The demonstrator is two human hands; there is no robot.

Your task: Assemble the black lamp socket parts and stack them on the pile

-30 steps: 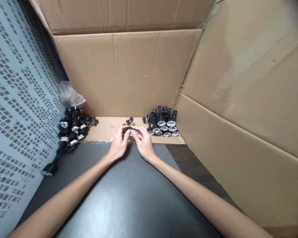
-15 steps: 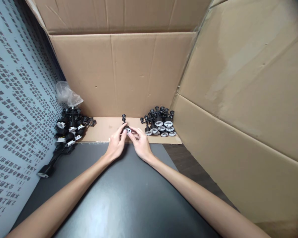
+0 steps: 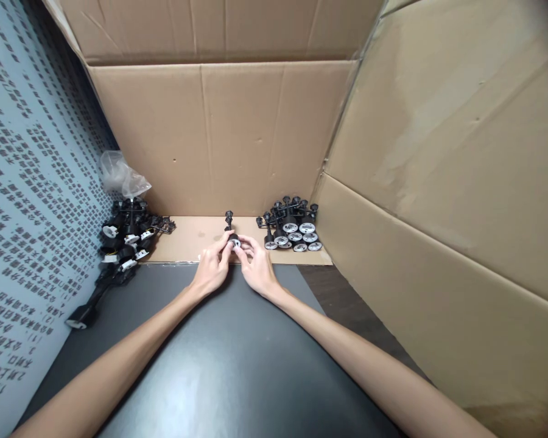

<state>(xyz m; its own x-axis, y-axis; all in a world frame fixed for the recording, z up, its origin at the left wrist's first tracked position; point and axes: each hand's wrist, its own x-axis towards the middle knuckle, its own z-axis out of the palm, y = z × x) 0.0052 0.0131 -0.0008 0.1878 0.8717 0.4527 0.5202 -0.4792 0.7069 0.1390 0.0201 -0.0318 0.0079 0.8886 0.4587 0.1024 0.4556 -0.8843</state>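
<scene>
Between my two hands is a small black lamp-post-like piece (image 3: 229,220), its round base with a white underside turned toward me. My left hand (image 3: 211,267) grips the base from the left, thumb against the rim. From the right, the fingers and thumb of my right hand (image 3: 258,266) are closed on the same base. The fingers partly cover the base. Farther right stands a stacked group of similar black pieces (image 3: 290,227), their white undersides facing me. At the left lies a jumbled pile of black pieces (image 3: 132,234) with white parts and wires showing.
A clear plastic bag (image 3: 124,176) lies atop the left pile. One larger black piece (image 3: 83,315) rests near the printed left panel (image 3: 22,201). Cardboard walls (image 3: 237,134) stand behind and at the right. A dark grey mat (image 3: 228,365) covers the front.
The view has shifted slightly, so the surroundings sit a little farther left. Both hands stay on the black piece, with the right fingers slightly shifted around its base.
</scene>
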